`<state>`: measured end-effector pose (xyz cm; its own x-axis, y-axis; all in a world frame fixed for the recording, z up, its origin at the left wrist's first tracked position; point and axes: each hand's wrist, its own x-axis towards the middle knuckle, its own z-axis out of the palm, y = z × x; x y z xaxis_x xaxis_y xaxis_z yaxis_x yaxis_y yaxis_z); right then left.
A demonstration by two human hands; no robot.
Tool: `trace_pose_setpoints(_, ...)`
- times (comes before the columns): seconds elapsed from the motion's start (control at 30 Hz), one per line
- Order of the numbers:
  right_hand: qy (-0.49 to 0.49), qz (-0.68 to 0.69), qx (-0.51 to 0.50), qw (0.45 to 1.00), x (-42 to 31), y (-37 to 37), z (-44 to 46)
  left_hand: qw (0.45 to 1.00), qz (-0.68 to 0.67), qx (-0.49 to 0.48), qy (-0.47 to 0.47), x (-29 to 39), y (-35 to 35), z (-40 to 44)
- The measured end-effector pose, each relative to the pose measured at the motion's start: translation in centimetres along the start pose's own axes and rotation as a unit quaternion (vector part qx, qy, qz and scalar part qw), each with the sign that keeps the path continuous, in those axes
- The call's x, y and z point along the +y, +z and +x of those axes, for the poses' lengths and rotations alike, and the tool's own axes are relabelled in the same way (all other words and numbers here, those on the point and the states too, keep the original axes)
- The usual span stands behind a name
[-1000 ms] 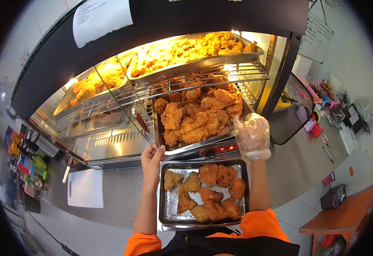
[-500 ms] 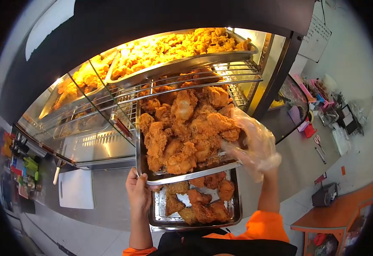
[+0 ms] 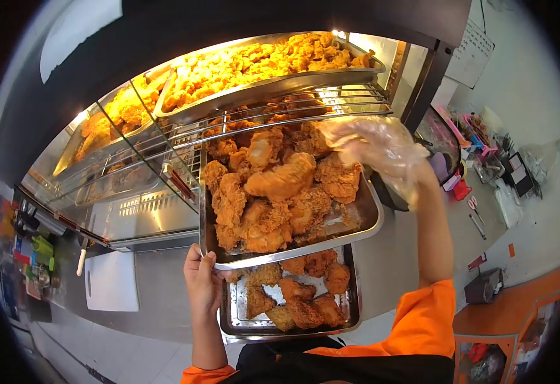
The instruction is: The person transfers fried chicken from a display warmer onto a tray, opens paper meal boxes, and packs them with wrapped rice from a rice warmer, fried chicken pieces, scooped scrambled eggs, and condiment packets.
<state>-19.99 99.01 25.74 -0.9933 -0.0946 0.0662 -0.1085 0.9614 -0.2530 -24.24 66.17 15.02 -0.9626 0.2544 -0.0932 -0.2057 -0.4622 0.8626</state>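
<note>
A metal tray (image 3: 357, 232) piled with fried chicken (image 3: 283, 176) sticks out of the lit display cabinet, beneath its wire rack. My bare left hand (image 3: 204, 275) is closed on the tray's front left corner. Inside a loose clear plastic glove, my right hand (image 3: 379, 150) reaches over the tray's back right side, beside the chicken. The crumpled, blurred glove obscures its fingers, and whether they hold a piece I cannot tell. Below, a second metal tray (image 3: 241, 331) holds several spaced-out pieces of fried chicken (image 3: 299, 301).
On the upper rack (image 3: 357, 96) stands a heaped tray of chicken (image 3: 254, 67) under bright light. Glass panels (image 3: 136, 141) front the cabinet's left side. A white cutting board (image 3: 112, 281) and a white-handled knife (image 3: 81, 259) lie left; scissors (image 3: 476, 208) lie right.
My gloved right hand has moved from the tray's front right to its back right. Pieces there have shifted back and left, baring the tray's right side. My left hand stays on the tray corner.
</note>
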Motion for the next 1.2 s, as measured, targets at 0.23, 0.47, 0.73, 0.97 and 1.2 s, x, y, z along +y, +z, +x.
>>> trace_pose_setpoints(0.23,0.123,-0.145,-0.117,0.975,0.9,4.4,-2.1,0.999,-0.009,-0.031,0.011,-0.7,-0.7,0.2)
trace_pose_setpoints(0.47,0.160,-0.101,-0.125,0.974,3.2,3.3,-4.1,0.999,-0.022,-0.029,0.010,-0.7,-0.6,0.2)
trace_pose_setpoints(0.73,0.020,-0.026,0.091,0.995,0.5,0.4,-2.3,0.999,-0.040,-0.021,-0.019,0.1,-0.4,0.3)
trace_pose_setpoints(0.97,0.088,-0.237,-0.271,0.929,-4.0,-2.0,2.0,0.999,-0.020,-0.034,-0.002,-0.3,-0.7,0.5)
trace_pose_setpoints(1.2,0.004,-0.155,0.011,0.988,-4.5,0.8,-2.6,0.998,-0.053,-0.034,-0.021,0.2,-0.2,0.6)
